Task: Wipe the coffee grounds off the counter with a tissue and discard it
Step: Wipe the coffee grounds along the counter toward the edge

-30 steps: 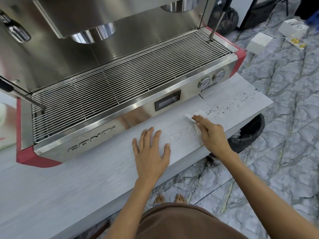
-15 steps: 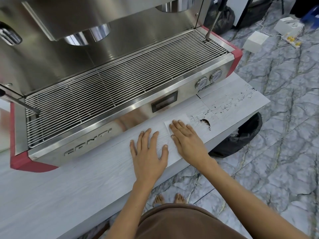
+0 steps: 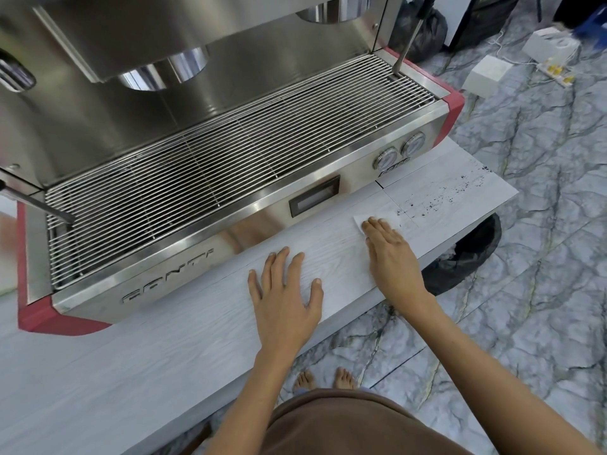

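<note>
A thin white paper tissue (image 3: 359, 222) lies flat on the pale grey wood-grain counter (image 3: 164, 349), just in front of the stainless steel espresso machine with red corners (image 3: 230, 165). Only its far left corner and a sliver of edge show; the rest is hidden under the right hand (image 3: 391, 257), which presses on it palm down with fingers straight and close together, not curled around it. The left hand (image 3: 284, 297) rests flat on the bare counter beside it, fingers spread, holding nothing. Dark coffee grounds (image 3: 437, 203) are scattered as fine specks over the right end of the counter, just beyond the tissue. A black bin bag (image 3: 466, 257) sits on the marble floor below that end.
</note>
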Demonstrator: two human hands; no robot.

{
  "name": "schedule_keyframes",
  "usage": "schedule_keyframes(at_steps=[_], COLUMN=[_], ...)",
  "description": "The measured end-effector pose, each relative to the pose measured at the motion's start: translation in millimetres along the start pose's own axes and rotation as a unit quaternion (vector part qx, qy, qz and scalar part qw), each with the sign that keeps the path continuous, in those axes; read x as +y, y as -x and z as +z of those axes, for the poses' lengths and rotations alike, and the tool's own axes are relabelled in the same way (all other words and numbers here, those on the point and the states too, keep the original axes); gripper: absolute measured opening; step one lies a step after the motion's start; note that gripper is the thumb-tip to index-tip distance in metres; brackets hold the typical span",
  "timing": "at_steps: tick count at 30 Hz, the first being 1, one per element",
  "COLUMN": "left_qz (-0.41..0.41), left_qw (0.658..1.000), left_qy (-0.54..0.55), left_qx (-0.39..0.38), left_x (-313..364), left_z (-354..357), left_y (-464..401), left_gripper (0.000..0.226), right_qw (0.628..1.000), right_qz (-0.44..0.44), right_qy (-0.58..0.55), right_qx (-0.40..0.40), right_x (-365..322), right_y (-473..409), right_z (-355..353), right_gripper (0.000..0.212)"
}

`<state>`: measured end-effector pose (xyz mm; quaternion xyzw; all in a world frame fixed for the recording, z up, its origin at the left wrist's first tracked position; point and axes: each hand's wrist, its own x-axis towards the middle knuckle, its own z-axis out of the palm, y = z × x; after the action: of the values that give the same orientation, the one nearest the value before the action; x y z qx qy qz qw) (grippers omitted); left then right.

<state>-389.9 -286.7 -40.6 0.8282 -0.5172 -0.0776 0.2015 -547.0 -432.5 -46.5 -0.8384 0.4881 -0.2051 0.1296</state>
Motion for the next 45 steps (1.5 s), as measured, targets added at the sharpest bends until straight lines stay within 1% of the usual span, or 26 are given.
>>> schedule_keyframes(at_steps=[5,9,12,15,18,22,29,37,41,44,45], left_qz=[-0.001,-0.001,0.0,0.0,0.004,0.01,0.021,0.034,0.028,0.022,0.016], left_qw=[1.0,1.0,1.0,1.0,1.0,1.0,1.0,0.999,1.0,1.0,1.0], left_qy=[-0.004,-0.001,0.001,0.003,0.006,0.006,0.001,0.001,0.003,0.01,0.015], left_qx=[0.002,0.007,0.006,0.004,0.006,0.005,-0.006,-0.011,-0.011,-0.009,-0.011], left_x=[1,0,1,0,-1,-2,-5,-9,-6,-6,-4], left_z=[1,2,2,3,3,3,3,3,2,2,2], left_y=[-1,-1,-1,-1,-1,-1,0,0,1,-1,-2], left_gripper=[0.054,0.053,0.053,0.053,0.053,0.055,0.056,0.056,0.057,0.058,0.059], right_qw=[0.999,0.995,0.992,0.991,0.993,0.998,0.998,0.997,0.996,0.993,0.993], right_qz=[0.011,0.0,-0.016,0.006,0.004,-0.026,-0.024,0.007,0.0,-0.016,-0.022], right_qy=[-0.04,-0.1,-0.118,-0.13,-0.12,-0.062,-0.041,-0.058,-0.072,-0.082,-0.086], right_qx=[0.029,0.032,0.043,0.039,0.016,-0.006,0.05,0.043,0.06,0.086,0.082], right_x=[3,-1,-8,-8,-8,-8,-10,2,6,4,4], right_y=[3,8,15,19,22,22,20,9,2,1,1], right_z=[-14,-21,-22,-23,-22,-12,-4,-16,-26,-35,-37], right_gripper=[0.027,0.028,0.029,0.031,0.035,0.038,0.029,0.025,0.021,0.023,0.024])
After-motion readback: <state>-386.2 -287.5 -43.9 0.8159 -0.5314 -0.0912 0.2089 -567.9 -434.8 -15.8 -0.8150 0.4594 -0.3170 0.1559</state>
